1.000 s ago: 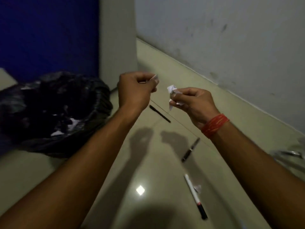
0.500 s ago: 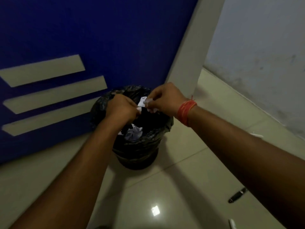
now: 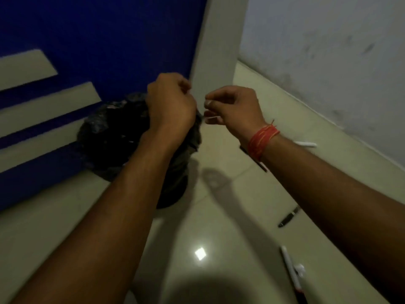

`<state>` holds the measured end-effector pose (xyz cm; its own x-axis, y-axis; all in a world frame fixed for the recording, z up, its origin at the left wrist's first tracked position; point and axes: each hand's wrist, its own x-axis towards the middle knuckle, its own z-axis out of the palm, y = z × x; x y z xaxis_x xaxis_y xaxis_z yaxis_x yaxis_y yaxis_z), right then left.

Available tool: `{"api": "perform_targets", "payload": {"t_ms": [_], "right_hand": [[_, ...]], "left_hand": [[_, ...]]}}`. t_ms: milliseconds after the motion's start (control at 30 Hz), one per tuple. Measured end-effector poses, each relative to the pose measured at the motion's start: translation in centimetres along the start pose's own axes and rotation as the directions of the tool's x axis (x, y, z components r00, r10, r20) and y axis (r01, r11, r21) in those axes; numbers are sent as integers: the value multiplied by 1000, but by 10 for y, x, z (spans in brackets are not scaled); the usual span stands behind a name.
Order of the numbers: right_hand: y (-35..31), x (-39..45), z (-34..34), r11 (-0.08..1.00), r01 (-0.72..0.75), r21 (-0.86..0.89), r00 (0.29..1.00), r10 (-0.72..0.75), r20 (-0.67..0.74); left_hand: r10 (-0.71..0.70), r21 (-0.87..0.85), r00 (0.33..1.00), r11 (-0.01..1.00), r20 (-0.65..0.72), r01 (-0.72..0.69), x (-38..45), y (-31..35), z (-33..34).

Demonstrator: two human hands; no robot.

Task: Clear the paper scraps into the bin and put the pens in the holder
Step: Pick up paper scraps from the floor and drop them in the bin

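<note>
The bin (image 3: 105, 137), lined with a black bag, stands on the floor against the blue wall. My left hand (image 3: 171, 106) is a closed fist over the bin's right rim, and its palm side is hidden. My right hand (image 3: 234, 108) hovers just right of the bin with curled fingers pinching a thin white paper scrap (image 3: 211, 117). On the floor lie a black pen (image 3: 287, 218), a white pen (image 3: 289, 266) with a paper scrap (image 3: 299, 269) beside it, another white pen (image 3: 305, 144) near the wall, and a dark pen (image 3: 263, 166) partly under my right wrist.
A pale pillar (image 3: 214, 51) rises behind my hands. The grey wall (image 3: 328, 51) runs along the right above a raised floor ledge (image 3: 285, 110). The glossy floor tiles (image 3: 200, 253) reflect a light. No pen holder is in view.
My view swung from the pens to the bin. Both hands carried scraps over the bin, and the larger crumpled scrap is gone from my fingers. The hands have now drifted right and apart.
</note>
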<state>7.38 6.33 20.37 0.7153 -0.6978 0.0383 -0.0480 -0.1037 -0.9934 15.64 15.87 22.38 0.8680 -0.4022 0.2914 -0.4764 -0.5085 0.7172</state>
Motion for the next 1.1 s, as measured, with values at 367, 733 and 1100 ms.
{"api": "perform_targets", "payload": {"t_ms": [367, 733, 1100], "right_hand": [[162, -184, -198, 831, -556, -24, 728, 472, -498], [204, -357, -237, 183, -887, -425, 452, 539, -711], [235, -298, -261, 642, -727, -243, 525, 293, -799]], "left_hand": [[164, -46, 441, 963, 882, -267, -214, 29, 188], [162, -66, 49, 634, 986, -770, -309, 19, 221], [279, -192, 305, 939, 911, -286, -274, 16, 263]]}}
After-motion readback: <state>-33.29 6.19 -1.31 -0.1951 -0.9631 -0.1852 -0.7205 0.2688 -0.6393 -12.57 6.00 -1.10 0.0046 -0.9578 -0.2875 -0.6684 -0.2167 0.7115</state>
